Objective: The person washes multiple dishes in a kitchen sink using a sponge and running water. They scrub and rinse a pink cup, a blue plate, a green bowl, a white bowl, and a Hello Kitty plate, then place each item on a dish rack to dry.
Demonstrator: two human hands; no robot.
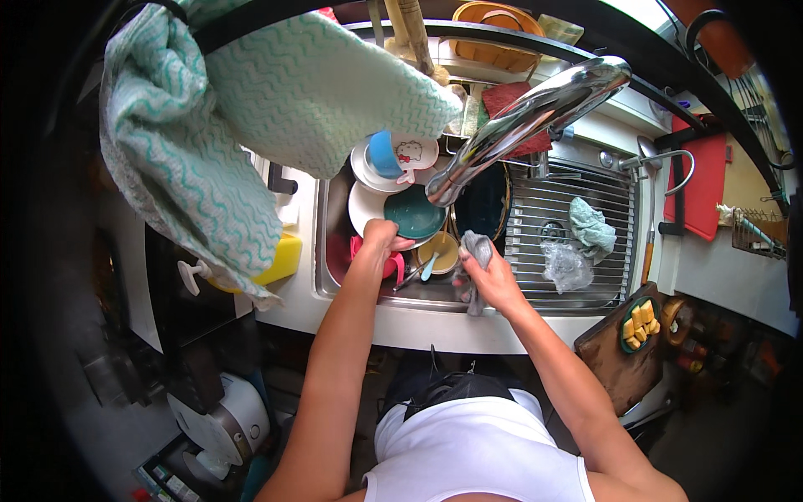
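In the sink [332, 276], my left hand [382, 237] is shut on the near rim of a dark green plate [414, 212], which lies over a white plate [362, 207]. My right hand [486, 273] holds a crumpled grey cloth [478, 248] just right of a small yellowish bowl [442, 254] with a light blue spoon [430, 267] in it. A pink-red handled item [394, 268] lies below my left hand. Behind the plates sit a blue bowl [382, 155] and a white cartoon-print dish [415, 150]. A large dark pan [482, 207] stands at the right of the basin.
The chrome faucet [533, 119] arches over the sink. A roll-up drying rack [539, 216] bears a green-white cloth [591, 229] and crumpled clear plastic [566, 267]. Patterned towels [326, 94] hang at upper left. A wooden board [618, 370] with a plate of yellow food pieces [640, 323] lies at right.
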